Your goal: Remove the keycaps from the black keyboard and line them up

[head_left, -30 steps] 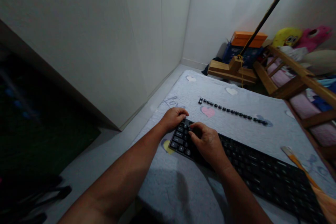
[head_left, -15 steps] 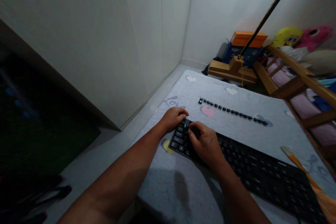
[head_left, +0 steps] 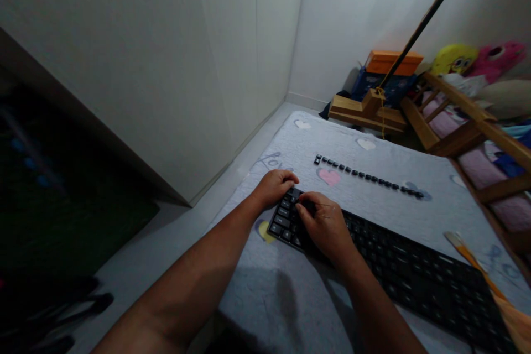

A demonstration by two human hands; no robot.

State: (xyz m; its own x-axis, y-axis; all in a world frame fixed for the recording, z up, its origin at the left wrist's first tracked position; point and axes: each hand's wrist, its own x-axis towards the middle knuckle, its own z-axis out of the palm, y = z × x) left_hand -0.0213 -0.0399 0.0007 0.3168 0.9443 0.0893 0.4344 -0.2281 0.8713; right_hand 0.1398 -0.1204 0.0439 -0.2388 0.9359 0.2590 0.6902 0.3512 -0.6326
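A black keyboard [head_left: 415, 265] lies at a slant across the cloth-covered surface. My left hand [head_left: 274, 187] grips its far left corner with curled fingers. Over the left-end keys is my right hand [head_left: 326, 222], thumb and fingertips pinched together low among them. What sits between those fingertips, perhaps a key, is too small and dark to tell. Beyond the keyboard, a row of loose black keycaps [head_left: 360, 175] stretches across the cloth.
A brush-like tool with an orange handle [head_left: 468, 253] lies beyond the keyboard's right part. The pale patterned cloth [head_left: 265, 287] covers the surface. A large white cabinet [head_left: 166, 66] stands on the left, a wooden rail [head_left: 468, 99] on the right. Behind are an orange box [head_left: 390, 61] and plush toys [head_left: 454, 58].
My right hand has shifted very slightly, its fingertips still at the left-end keys. My left hand, the keyboard and the row of keycaps stay where they were.
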